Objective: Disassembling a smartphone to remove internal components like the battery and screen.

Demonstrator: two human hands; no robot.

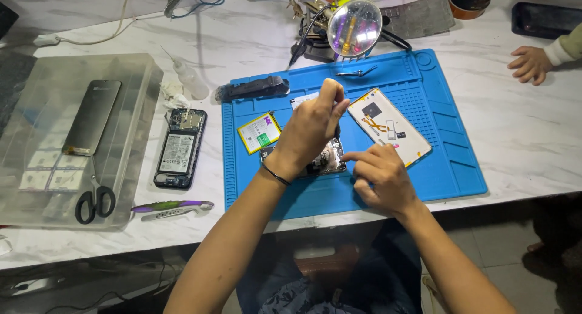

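- The opened phone (324,159) is lying on the blue work mat (448,168), near the mat's middle, so the small parts are staying on a soft surface that does not slip.
- The left hand (312,129) is hovering over the opened phone, with its fingers (332,95) pinched together around a thin dark tool; I cannot tell which tool it is, because the hand is hiding most of it.
- The right hand (382,174) is resting on the mat just beside the opened phone, its forefinger is touching the phone's edge, probably to keep it from sliding; its other fingers are half curled and are holding nothing.
- The white back cover (391,129) is lying on the mat, on the right of the opened phone, with its inner side up, so it is out of the way.
- The flat battery (259,132) is lying on the mat at the left of the opened phone, taken apart from it.
- The tweezers (357,73) are waiting at the far edge of the mat, under the round magnifier (354,27).
- Off the mat, on its left, a second open phone (180,147) is lying on the counter (521,132), and further left the scissors (95,200) are lying on a clear plastic box (139,83).
- Another person's hand (531,63) is resting on the counter, far to the right of the mat.
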